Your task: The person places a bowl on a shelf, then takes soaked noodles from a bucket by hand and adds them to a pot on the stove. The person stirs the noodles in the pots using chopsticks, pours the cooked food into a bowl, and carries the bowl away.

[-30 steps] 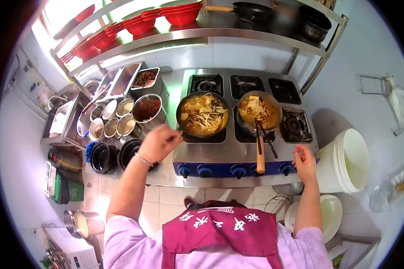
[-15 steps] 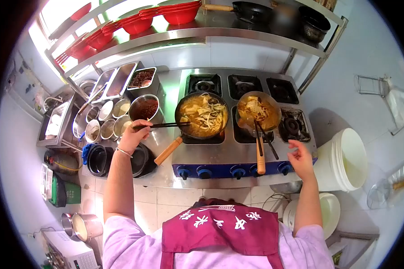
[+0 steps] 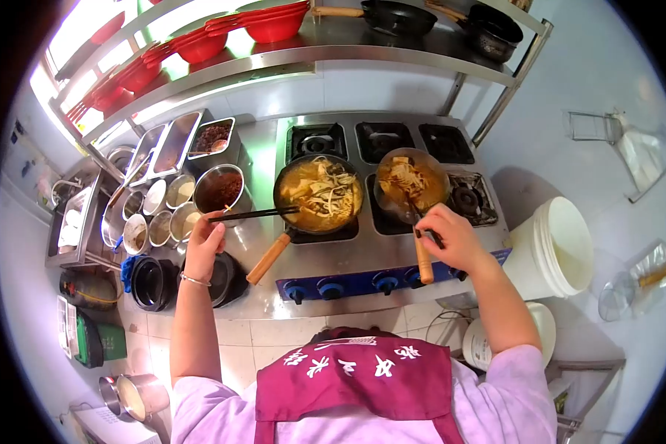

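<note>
Chopsticks (image 3: 259,214) pinched in the left grip (image 3: 206,243) point rightward, nearly crosswise, over a pan (image 3: 277,197).

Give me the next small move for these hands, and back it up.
Probably sweep the chopsticks in the left hand rightward through the noodles. Their tips reach inside the rim of the left pan, and the noodles lie bunched just to the right of them. The right hand is at the other pan, so it seems out of the way.
</note>
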`<state>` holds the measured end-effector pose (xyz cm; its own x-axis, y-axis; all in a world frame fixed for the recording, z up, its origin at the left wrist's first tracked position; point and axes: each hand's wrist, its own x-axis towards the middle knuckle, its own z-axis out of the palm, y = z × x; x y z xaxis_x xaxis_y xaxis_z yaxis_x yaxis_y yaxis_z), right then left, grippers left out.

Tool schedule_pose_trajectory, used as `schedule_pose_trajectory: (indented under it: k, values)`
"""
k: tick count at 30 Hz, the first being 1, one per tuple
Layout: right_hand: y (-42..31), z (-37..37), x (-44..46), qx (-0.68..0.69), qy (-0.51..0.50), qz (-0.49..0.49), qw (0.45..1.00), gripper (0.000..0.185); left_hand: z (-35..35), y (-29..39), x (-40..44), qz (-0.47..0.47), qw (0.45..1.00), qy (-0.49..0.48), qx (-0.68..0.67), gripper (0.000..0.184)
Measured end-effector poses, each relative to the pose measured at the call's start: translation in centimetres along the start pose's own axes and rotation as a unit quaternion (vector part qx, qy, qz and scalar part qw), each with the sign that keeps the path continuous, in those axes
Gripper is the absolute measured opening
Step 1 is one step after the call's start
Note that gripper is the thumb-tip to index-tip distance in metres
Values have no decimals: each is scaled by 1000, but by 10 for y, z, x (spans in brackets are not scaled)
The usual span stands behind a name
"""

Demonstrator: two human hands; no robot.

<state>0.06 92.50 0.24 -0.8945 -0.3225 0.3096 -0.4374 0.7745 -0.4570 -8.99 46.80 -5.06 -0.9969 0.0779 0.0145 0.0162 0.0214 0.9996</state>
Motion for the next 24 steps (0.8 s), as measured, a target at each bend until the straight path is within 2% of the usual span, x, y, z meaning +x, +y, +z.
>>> schedule_pose_trajectory:
  k: [1, 2, 5, 9, 11, 16, 18, 20, 22, 23, 24]
  values:
    - [-5, -3, 5, -5, -7, -24, 1000, 15, 2, 0, -3, 3, 1000, 5, -5, 28]
    - [-5, -3, 7, -10, -5, -19, 1000, 15, 1, -3, -4, 4, 1000, -1, -7, 28]
    - [-4, -1, 10, -72, -92, -74, 990, 24, -13, -11, -12, 1, 999, 50, -13, 24]
    - [-14, -8, 6, -94, -92, -10, 991, 30, -17, 2, -45, 49, 996, 70, 16, 26]
    - [-13, -8, 5, -92, -95, -26, 991, 28, -11, 11, -63, 76, 993, 93, 13, 24]
    - [-6, 3, 14, -98, -114, -69, 986, 22, 5, 28, -83, 125, 991, 51, -2, 16]
    - [-1, -14, 16, -62, 11, 4, 998, 15, 14, 36, -92, 137, 990, 28, 2, 15]
    - [11, -38, 11, 17, 168, 46, 984, 12, 26, 44, -102, 164, 986, -28, 5, 14]
    - [7, -73, 12, 173, 188, 291, 922, 18, 35, 46, -111, 156, 984, -81, -19, 13]
    - [13, -72, 17, 171, 187, 291, 923, 18, 42, 43, -116, 127, 986, -103, -30, 14]
    - [22, -67, 22, 188, 232, 286, 911, 20, 49, 37, -119, 98, 986, -126, -41, 14]
